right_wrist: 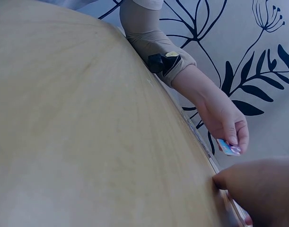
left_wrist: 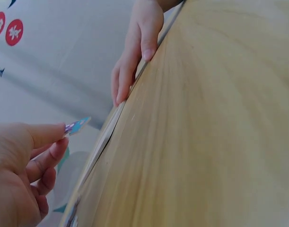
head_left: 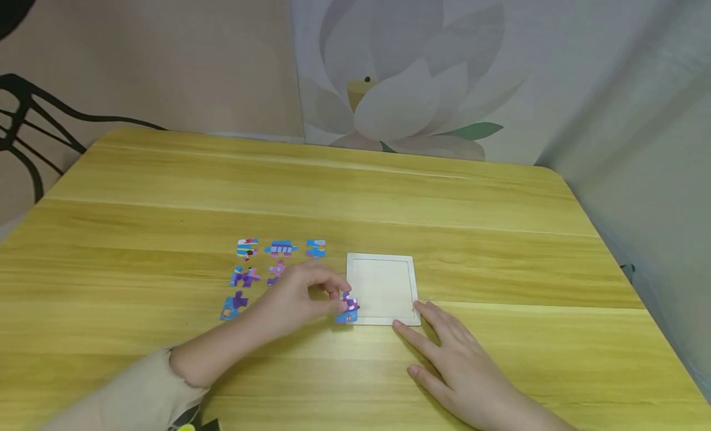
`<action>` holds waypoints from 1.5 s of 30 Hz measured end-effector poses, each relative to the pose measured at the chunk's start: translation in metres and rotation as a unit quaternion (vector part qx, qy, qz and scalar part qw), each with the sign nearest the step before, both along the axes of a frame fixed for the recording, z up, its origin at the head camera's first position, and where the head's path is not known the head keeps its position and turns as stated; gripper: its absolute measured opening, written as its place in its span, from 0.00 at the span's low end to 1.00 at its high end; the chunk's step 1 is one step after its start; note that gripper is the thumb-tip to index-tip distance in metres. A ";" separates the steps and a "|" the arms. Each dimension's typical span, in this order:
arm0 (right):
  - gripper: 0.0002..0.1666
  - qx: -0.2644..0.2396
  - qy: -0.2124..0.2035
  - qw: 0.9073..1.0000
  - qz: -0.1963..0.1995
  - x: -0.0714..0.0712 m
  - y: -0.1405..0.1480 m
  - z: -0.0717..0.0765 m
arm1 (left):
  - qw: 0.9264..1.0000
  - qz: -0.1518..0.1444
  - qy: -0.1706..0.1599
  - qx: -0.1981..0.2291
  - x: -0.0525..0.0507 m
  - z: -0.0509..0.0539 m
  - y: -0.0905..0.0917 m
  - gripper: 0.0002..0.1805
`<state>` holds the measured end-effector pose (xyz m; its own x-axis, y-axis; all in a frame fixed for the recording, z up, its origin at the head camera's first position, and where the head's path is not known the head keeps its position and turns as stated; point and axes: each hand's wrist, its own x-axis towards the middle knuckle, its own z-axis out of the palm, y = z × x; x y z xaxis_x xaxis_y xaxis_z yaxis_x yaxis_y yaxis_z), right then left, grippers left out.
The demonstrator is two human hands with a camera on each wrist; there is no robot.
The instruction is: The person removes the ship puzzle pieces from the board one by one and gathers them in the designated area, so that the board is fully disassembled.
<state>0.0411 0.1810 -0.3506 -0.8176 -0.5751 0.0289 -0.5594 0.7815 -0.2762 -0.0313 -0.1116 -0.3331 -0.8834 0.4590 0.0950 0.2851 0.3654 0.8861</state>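
Between thumb and fingers, my left hand (head_left: 302,298) pinches a blue and purple jigsaw puzzle piece (head_left: 347,310). In the head view that piece overlaps the lower left corner of a square white-rimmed puzzle tray (head_left: 383,258); the left wrist view shows the piece (left_wrist: 78,126) raised above the tabletop. My right hand (head_left: 461,363) has its fingers spread, with fingertips touching the tray's lower right corner. Several loose pieces lie left of the tray, among them a striped piece (head_left: 247,248), a blue piece (head_left: 281,248) and a corner piece (head_left: 233,305). My left hand partly hides a pink piece (head_left: 276,270).
The wooden table (head_left: 472,233) reaches back to a wall hanging with a large flower (head_left: 405,91). A black metal chair (head_left: 22,104) stands beyond the table's left edge. Grey curtain fabric (head_left: 639,141) hangs along the right side.
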 end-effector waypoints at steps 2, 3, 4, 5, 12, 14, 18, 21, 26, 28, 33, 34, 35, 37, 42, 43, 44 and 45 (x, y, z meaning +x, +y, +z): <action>0.34 0.000 -0.005 1.000 -0.002 0.000 0.000 0.000 | 1.000 0.002 0.006 -0.011 0.001 0.000 -0.005 0.08; 0.34 0.001 -0.010 1.000 -0.003 0.000 0.000 0.001 | 1.000 0.004 0.008 -0.017 0.002 -0.001 -0.007 0.08; 0.34 0.002 -0.015 1.000 -0.006 0.000 0.000 0.001 | 1.000 0.006 0.007 -0.022 0.002 -0.001 -0.009 0.08; 0.34 0.002 -0.019 1.000 -0.007 0.000 0.000 0.001 | 1.000 0.007 0.010 -0.028 0.003 -0.001 -0.011 0.08; 0.34 -0.001 -0.016 1.000 -0.006 0.001 0.001 0.001 | 0.998 0.019 0.015 -0.052 0.006 -0.003 -0.027 0.09; 0.34 -0.002 -0.014 1.000 -0.005 0.001 0.001 0.000 | 0.998 0.023 0.015 -0.057 0.006 -0.004 -0.030 0.09; 0.34 -0.005 -0.014 1.000 -0.005 0.001 0.000 0.000 | 0.997 0.034 0.026 -0.072 0.004 -0.005 -0.034 0.10; 0.34 -0.007 -0.018 1.000 -0.006 0.001 0.000 0.000 | 0.995 0.037 0.037 -0.086 0.002 -0.007 -0.036 0.09; 0.34 -0.009 -0.019 1.000 -0.006 0.001 0.000 0.001 | 0.991 0.041 0.064 -0.110 0.001 -0.011 -0.034 0.08; 0.34 -0.010 -0.015 1.000 -0.005 0.001 0.001 0.000 | 0.989 0.044 0.072 -0.118 0.000 -0.012 -0.033 0.08; 0.34 -0.011 -0.005 1.000 -0.001 0.000 0.001 0.000 | 0.988 0.038 0.074 -0.128 0.001 -0.014 -0.030 0.07; 0.35 -0.011 -0.004 1.000 0.000 0.000 0.001 0.000 | 0.988 0.036 0.076 -0.129 0.001 -0.014 -0.030 0.07; 0.35 -0.011 -0.003 1.000 0.000 0.001 0.001 0.000 | 0.988 0.035 0.077 -0.128 0.002 -0.014 -0.030 0.07; 0.35 -0.011 -0.003 1.000 0.001 0.000 0.001 0.000 | 0.988 0.033 0.084 -0.128 0.002 -0.014 -0.029 0.08; 0.34 -0.010 -0.002 1.000 0.002 0.000 0.001 0.000 | 0.987 0.035 0.089 -0.133 0.003 -0.012 -0.029 0.08; 0.34 -0.010 0.000 1.000 0.002 0.000 0.001 0.000 | 0.987 0.036 0.086 -0.134 0.004 -0.011 -0.029 0.08; 0.34 -0.009 0.000 1.000 0.002 0.000 0.001 0.000 | 0.986 0.036 0.084 -0.136 0.004 -0.011 -0.029 0.09; 0.34 -0.009 0.000 1.000 0.001 0.000 0.001 0.000 | 0.986 0.036 0.081 -0.138 0.004 -0.011 -0.029 0.09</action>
<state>0.0411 0.1815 -0.3507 -0.8161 -0.5766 0.0393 -0.5615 0.7751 -0.2896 -0.0273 -0.1409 -0.3436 -0.8981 0.4235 0.1187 0.3796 0.6103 0.6953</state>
